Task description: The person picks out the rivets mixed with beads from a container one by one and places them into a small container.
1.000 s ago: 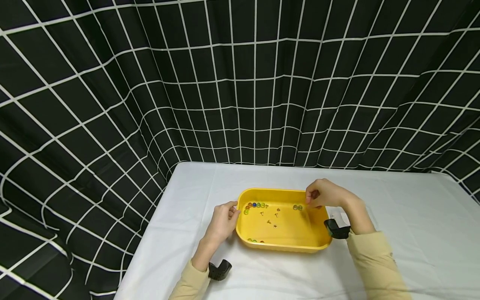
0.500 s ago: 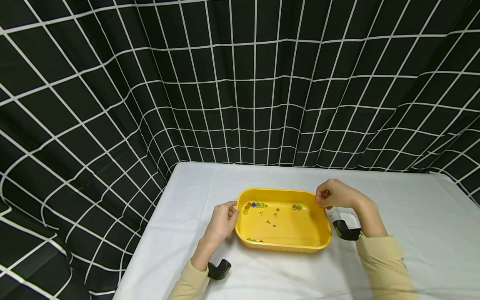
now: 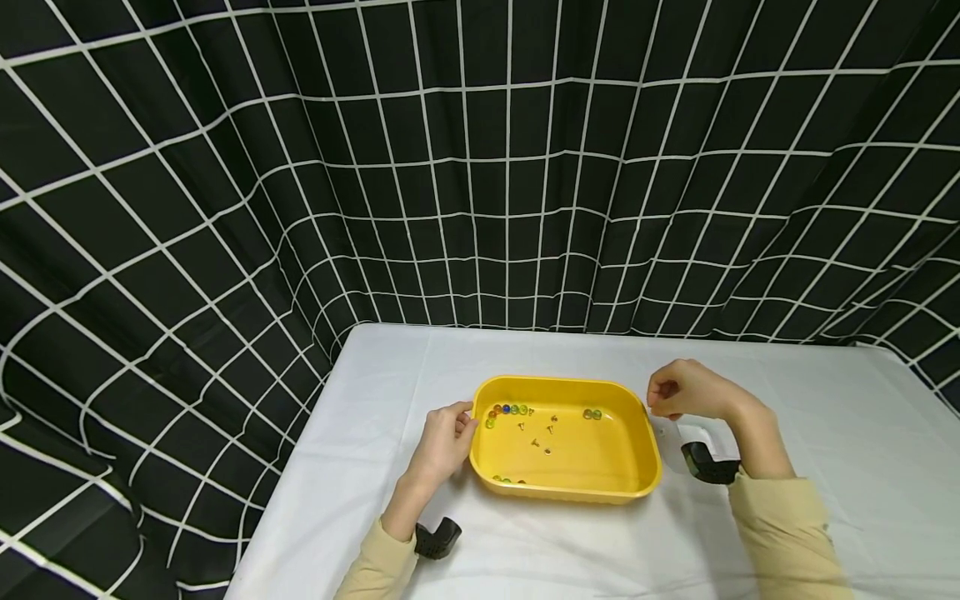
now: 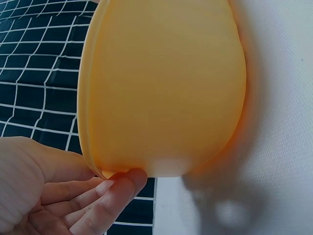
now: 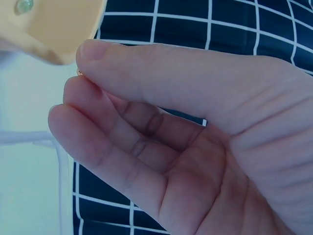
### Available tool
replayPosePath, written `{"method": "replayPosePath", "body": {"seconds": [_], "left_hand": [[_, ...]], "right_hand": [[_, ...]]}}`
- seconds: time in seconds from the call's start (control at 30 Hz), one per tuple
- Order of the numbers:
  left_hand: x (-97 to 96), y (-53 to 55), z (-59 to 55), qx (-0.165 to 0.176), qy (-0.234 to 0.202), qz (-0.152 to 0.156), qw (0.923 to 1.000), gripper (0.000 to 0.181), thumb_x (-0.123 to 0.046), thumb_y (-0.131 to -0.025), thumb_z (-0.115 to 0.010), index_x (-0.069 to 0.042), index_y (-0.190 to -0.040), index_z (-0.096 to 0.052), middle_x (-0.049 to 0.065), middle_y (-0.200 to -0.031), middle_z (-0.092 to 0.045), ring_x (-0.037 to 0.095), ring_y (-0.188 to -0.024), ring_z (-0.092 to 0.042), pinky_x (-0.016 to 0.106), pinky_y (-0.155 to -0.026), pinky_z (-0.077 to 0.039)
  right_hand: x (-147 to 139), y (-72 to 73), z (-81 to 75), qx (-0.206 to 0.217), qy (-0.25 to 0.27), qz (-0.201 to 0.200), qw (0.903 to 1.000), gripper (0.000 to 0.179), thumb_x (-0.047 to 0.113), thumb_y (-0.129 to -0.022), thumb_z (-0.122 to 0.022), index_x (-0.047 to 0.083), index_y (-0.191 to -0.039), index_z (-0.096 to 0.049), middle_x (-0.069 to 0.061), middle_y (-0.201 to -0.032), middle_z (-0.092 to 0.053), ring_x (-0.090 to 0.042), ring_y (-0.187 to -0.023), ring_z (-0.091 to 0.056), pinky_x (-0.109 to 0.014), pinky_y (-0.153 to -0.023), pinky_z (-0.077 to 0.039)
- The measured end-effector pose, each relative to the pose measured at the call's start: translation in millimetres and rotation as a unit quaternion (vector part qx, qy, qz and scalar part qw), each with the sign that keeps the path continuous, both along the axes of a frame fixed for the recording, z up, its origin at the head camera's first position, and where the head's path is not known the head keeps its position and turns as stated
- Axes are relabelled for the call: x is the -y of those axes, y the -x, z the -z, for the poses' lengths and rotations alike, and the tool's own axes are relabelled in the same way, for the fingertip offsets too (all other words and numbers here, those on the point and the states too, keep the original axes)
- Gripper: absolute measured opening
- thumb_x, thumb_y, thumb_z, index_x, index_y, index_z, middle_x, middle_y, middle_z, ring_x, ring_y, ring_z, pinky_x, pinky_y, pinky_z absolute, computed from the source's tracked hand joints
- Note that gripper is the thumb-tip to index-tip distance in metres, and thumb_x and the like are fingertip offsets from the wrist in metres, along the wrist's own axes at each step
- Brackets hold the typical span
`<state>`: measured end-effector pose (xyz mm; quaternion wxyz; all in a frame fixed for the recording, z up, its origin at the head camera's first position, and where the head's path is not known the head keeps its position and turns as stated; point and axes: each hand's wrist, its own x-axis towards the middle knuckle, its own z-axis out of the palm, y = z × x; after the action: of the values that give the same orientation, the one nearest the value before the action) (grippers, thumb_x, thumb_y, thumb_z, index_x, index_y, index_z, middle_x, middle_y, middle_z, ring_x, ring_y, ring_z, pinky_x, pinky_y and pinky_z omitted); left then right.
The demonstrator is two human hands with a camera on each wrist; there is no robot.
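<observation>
At the left, the left hand (image 3: 442,442) pinches the rim of the yellow tray (image 3: 600,493), which stands on the white-covered tabletop (image 3: 390,375). Inside the tray, coloured marbles (image 3: 506,409) lie in a curved row at the far left corner, and others lie by the near wall. Toward the middle, small golden pins (image 3: 536,443) are scattered; farther right, two greenish marbles (image 3: 597,414) lie side by side. Just beyond the right rim, the right hand (image 3: 693,390) holds a tiny golden piece (image 5: 79,72) between thumb and forefinger, near a clear container (image 5: 61,166).
</observation>
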<state>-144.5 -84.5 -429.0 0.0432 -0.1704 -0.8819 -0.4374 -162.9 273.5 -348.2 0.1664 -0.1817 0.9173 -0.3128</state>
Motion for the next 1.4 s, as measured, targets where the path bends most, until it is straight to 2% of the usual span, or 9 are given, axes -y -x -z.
{"method": "replayPosePath", "body": {"seconds": [0.2, 0.5, 0.87, 1.4], "left_hand": [[-0.7, -0.5, -0.4, -0.001, 0.004, -0.003, 1.0, 0.027, 0.002, -0.087, -0.059, 0.014, -0.112, -0.058, 0.012, -0.081, -0.061, 0.015, -0.068, -0.061, 0.018, -0.058, -0.05], [-1.2, -0.7, -2.0, 0.002, 0.008, -0.009, 0.9999, 0.027, 0.0, -0.088, -0.06, 0.013, -0.112, -0.059, 0.012, -0.082, -0.062, 0.015, -0.069, -0.061, 0.018, -0.059, -0.05], [-0.8, 0.1, -1.2, -0.006, 0.006, -0.004, 1.0, 0.026, 0.003, -0.087, -0.06, 0.014, -0.11, -0.059, 0.012, -0.08, -0.061, 0.014, -0.067, -0.06, 0.018, -0.058, -0.05], [-1.5, -1.2, -1.4, 0.004, 0.007, -0.013, 0.9999, 0.027, 0.0, -0.087, -0.06, 0.013, -0.111, -0.06, 0.01, -0.08, -0.061, 0.013, -0.066, -0.059, 0.017, -0.057, -0.049]], "right_hand": [[-7, -3.5, -0.6, 0.006, -0.008, 0.013, 0.9999, 0.007, 0.0, -0.078, -0.064, 0.004, -0.074, -0.061, -0.003, -0.063, -0.055, -0.017, -0.058, -0.052, -0.031, -0.056, -0.051], [-18, -8.6, 1.2, -0.007, -0.003, 0.017, 0.9998, 0.007, -0.001, -0.077, -0.064, 0.004, -0.074, -0.061, -0.001, -0.061, -0.053, -0.014, -0.057, -0.05, -0.025, -0.054, -0.047], [-26, -15.4, 3.2, -0.014, -0.018, 0.039, 0.999, 0.007, -0.001, -0.078, -0.065, 0.005, -0.075, -0.061, 0.001, -0.063, -0.052, -0.013, -0.059, -0.049, -0.024, -0.053, -0.046], [-32, -15.9, 7.3, -0.003, -0.008, 0.045, 0.9989, 0.008, -0.002, -0.077, -0.065, 0.004, -0.076, -0.061, -0.003, -0.064, -0.055, -0.014, -0.058, -0.049, -0.028, -0.055, -0.048]]}}
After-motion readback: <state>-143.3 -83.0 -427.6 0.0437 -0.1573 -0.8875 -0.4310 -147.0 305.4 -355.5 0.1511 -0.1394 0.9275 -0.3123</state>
